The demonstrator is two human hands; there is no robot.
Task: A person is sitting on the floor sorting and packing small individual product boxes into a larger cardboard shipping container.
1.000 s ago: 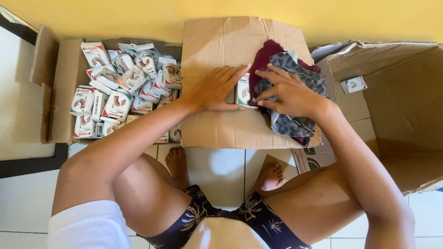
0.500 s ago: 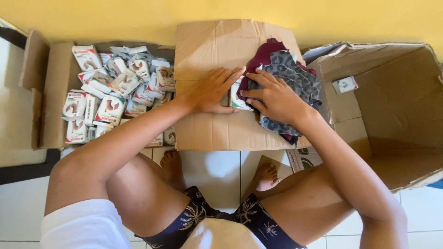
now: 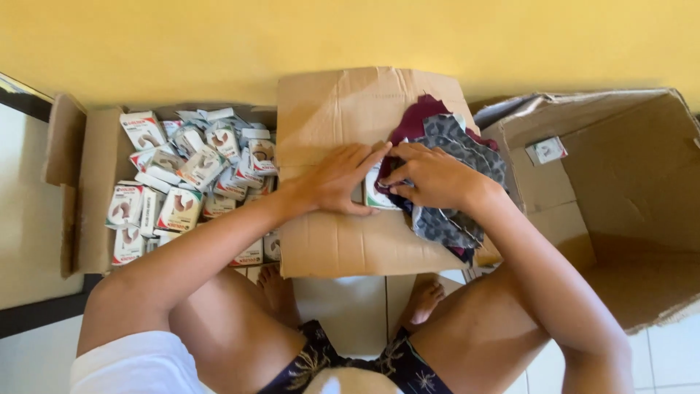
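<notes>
I am sitting with my knees apart over the white tile floor (image 3: 350, 306). My left hand (image 3: 339, 179) and right hand (image 3: 434, 175) are meeting on a flat cardboard sheet (image 3: 328, 241), fingers curled and pinching a small white box (image 3: 379, 195) between them. Mostly covered, its long axis is looking to run away from me. Patterned cloth pieces (image 3: 459, 153) are lying under my right hand. Farther left, a carton of small boxes (image 3: 182, 179); farther right, an open cardboard box (image 3: 627, 182).
</notes>
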